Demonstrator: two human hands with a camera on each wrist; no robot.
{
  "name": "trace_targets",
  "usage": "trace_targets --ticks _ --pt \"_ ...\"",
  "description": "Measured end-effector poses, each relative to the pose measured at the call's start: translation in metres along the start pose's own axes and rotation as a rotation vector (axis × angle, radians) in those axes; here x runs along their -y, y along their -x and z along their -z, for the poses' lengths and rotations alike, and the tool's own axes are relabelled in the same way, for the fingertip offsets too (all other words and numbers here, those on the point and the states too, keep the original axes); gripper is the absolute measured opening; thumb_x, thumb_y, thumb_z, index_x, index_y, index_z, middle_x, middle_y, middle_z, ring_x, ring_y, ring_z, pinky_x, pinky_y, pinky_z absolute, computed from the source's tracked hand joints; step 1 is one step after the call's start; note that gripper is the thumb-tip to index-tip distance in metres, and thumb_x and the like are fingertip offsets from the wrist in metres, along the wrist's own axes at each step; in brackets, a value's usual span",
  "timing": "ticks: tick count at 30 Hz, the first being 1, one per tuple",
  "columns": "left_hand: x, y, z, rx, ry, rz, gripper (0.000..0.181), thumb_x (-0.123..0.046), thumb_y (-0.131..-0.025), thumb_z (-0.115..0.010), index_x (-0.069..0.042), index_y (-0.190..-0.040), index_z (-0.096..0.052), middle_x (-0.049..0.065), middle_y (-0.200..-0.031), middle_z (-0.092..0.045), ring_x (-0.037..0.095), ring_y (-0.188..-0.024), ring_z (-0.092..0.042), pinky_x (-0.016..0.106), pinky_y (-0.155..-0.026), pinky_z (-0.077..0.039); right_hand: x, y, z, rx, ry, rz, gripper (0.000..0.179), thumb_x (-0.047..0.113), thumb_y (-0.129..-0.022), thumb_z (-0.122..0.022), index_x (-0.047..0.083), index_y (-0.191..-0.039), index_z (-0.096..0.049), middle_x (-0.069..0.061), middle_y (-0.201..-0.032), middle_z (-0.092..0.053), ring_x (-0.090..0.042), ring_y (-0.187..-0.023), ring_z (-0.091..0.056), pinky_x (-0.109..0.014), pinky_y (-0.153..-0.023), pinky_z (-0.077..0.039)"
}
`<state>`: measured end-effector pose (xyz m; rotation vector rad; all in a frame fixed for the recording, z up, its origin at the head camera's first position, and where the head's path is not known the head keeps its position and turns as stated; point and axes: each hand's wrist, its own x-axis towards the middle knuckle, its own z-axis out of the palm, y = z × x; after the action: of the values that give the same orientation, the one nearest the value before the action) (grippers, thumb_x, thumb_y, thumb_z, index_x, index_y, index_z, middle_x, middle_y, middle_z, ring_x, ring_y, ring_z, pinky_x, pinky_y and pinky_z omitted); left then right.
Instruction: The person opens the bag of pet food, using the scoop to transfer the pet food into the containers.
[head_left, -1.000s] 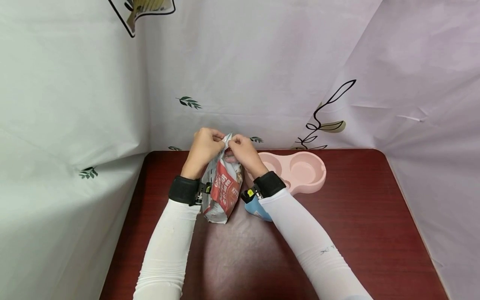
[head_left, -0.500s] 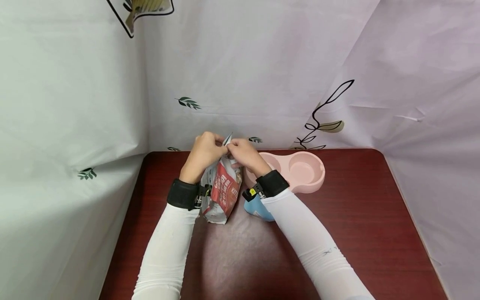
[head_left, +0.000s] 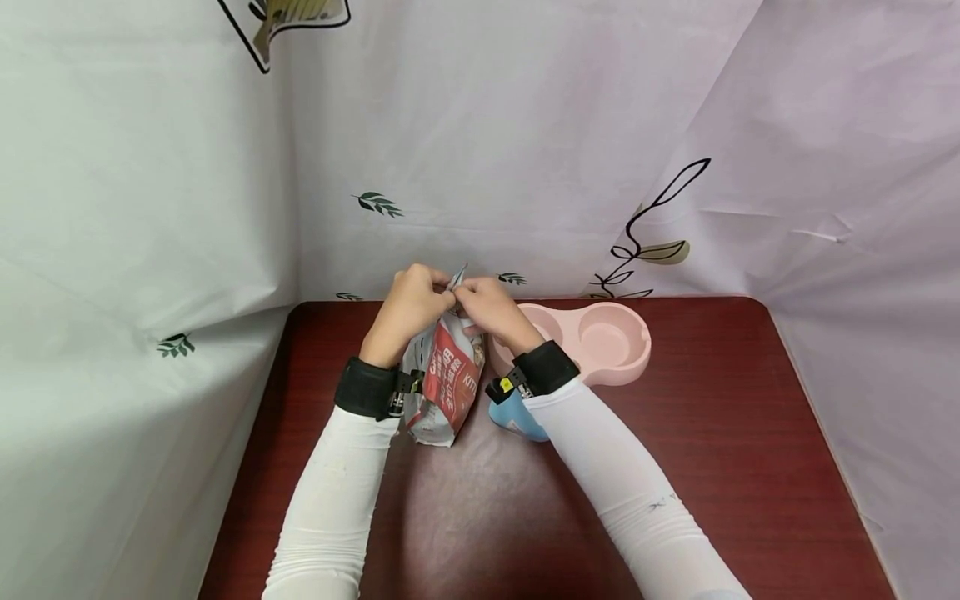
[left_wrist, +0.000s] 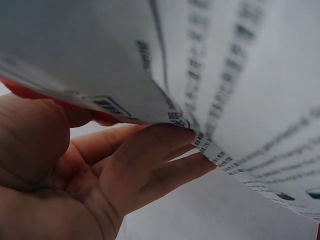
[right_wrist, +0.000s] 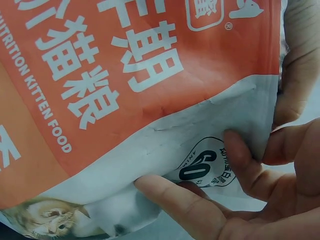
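Observation:
A red, grey and white kitten food bag [head_left: 452,375] stands on the table in the head view, leaning slightly. My left hand [head_left: 411,304] pinches its top edge from the left. On the other side, my right hand [head_left: 491,308] grips the same edge, the fingertips of both hands nearly meeting. A narrow peak of the bag's top [head_left: 458,275] sticks up between them. In the left wrist view, printed white bag film [left_wrist: 235,75] lies over the left fingers [left_wrist: 150,150]. The right wrist view shows right fingers [right_wrist: 180,202] against the bag's front near its top corner.
Right of the bag is a pink double bowl [head_left: 573,321], partly hidden by the right hand and wrist. A light blue object [head_left: 517,417] lies in front of it, partly under the right forearm. The dark red table [head_left: 712,433] meets patterned cloth walls [head_left: 525,150].
Over the last second both hands came slightly lower and the fingertips drew closer together. The bag's top now pokes up as a thin peak between them. The bag's base has stayed put.

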<state>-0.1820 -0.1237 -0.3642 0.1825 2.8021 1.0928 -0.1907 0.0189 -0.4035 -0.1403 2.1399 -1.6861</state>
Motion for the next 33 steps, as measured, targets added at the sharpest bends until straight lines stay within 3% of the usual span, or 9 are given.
trace_targets --ticks 7,14,19,24,27,30,33 --pt "0.002 0.001 0.000 -0.029 0.031 0.018 0.026 -0.006 -0.089 -0.056 -0.003 -0.107 -0.075 0.013 -0.100 -0.074 0.024 -0.065 -0.059 0.030 -0.054 -0.043 -0.002 -0.001 0.002 0.012 -0.018 -0.032 0.035 0.014 -0.103 -0.038 -0.006 -0.098 -0.066 -0.018 -0.100 -0.061 -0.031 -0.090 -0.064 -0.049 -0.081 -0.058" --pt "0.006 0.002 0.000 -0.047 0.015 0.006 0.025 -0.005 -0.091 -0.055 -0.004 -0.103 -0.076 0.012 -0.094 -0.074 0.017 -0.048 -0.045 0.027 -0.045 -0.034 -0.005 -0.002 0.000 -0.006 -0.044 -0.023 0.032 0.009 -0.100 -0.039 -0.010 -0.091 -0.064 -0.018 -0.096 -0.060 -0.030 -0.087 -0.066 -0.048 -0.081 -0.058" --pt "0.009 0.003 0.000 -0.058 0.051 0.005 0.025 -0.005 -0.093 -0.054 -0.005 -0.103 -0.077 0.011 -0.084 -0.071 0.013 -0.040 -0.029 0.025 -0.042 -0.027 -0.010 -0.003 0.001 0.002 -0.101 -0.029 0.031 0.007 -0.099 -0.038 -0.012 -0.095 -0.062 -0.017 -0.095 -0.058 -0.030 -0.088 -0.067 -0.044 -0.080 -0.059" --pt "0.012 0.004 -0.002 -0.075 0.090 0.031 0.023 -0.009 -0.094 -0.055 -0.008 -0.105 -0.076 0.012 -0.071 -0.067 0.011 -0.038 -0.026 0.025 -0.039 -0.026 -0.013 0.000 0.003 0.003 -0.182 -0.053 0.031 0.012 -0.102 -0.037 -0.007 -0.099 -0.061 -0.016 -0.094 -0.055 -0.032 -0.094 -0.065 -0.040 -0.079 -0.059" --pt "0.012 0.005 -0.003 -0.063 0.091 0.042 0.024 -0.013 -0.094 -0.057 -0.008 -0.110 -0.074 0.012 -0.082 -0.072 0.013 -0.040 -0.029 0.026 -0.041 -0.029 -0.011 0.004 0.001 0.002 -0.166 -0.049 0.030 0.021 -0.103 -0.041 -0.002 -0.095 -0.059 -0.013 -0.095 -0.054 -0.030 -0.099 -0.064 -0.040 -0.080 -0.059" --pt "0.012 0.006 -0.003 -0.035 0.083 0.044 0.029 -0.016 -0.092 -0.059 -0.007 -0.117 -0.071 0.011 -0.105 -0.074 0.014 -0.048 -0.045 0.028 -0.050 -0.038 -0.009 0.008 -0.001 -0.002 -0.105 -0.034 0.033 0.029 -0.103 -0.045 0.001 -0.087 -0.052 -0.012 -0.092 -0.050 -0.034 -0.096 -0.062 -0.041 -0.081 -0.059" --pt "0.011 0.008 -0.001 0.011 0.056 0.036 0.035 -0.019 -0.092 -0.061 -0.006 -0.125 -0.067 0.015 -0.117 -0.070 0.021 -0.075 -0.064 0.033 -0.064 -0.050 -0.006 0.013 -0.004 -0.006 -0.050 -0.016 0.031 0.029 -0.102 -0.046 0.003 -0.086 -0.048 -0.011 -0.094 -0.049 -0.039 -0.098 -0.059 -0.044 -0.083 -0.058"
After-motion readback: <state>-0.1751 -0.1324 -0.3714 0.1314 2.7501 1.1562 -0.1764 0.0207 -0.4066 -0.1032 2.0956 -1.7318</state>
